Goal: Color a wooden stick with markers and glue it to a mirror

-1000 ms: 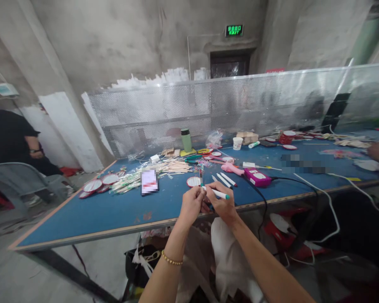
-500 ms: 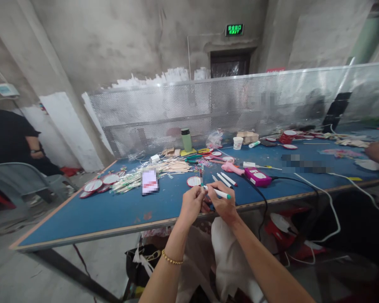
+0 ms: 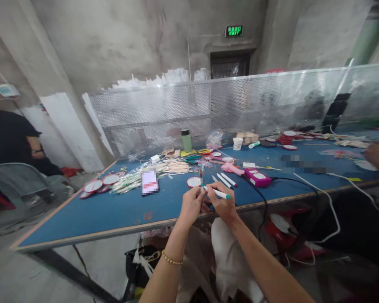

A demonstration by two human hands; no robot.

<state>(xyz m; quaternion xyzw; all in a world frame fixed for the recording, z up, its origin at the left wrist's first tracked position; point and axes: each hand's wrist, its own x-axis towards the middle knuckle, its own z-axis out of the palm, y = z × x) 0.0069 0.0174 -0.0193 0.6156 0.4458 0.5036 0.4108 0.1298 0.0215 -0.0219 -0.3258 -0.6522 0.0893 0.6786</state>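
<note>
Head cam | L hand (image 3: 192, 203) pinching thin banded stick (image 3: 201, 176), axis pointing far, nr near edge of table (image 3: 107, 212) | R hand (image 3: 223, 204), just right, gripping white marker (image 3: 220, 193), left end twd stick; contact unclear

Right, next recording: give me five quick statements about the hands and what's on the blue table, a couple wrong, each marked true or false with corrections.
1. The right hand holds a white marker with a green end. True.
2. The left hand is empty. False: it grips a slim piece.
3. The green bottle stands upright. True.
4. The paper cup lies on its side. False: the paper cup stands upright.
5. The purple box lies right of both hands. True.
</note>
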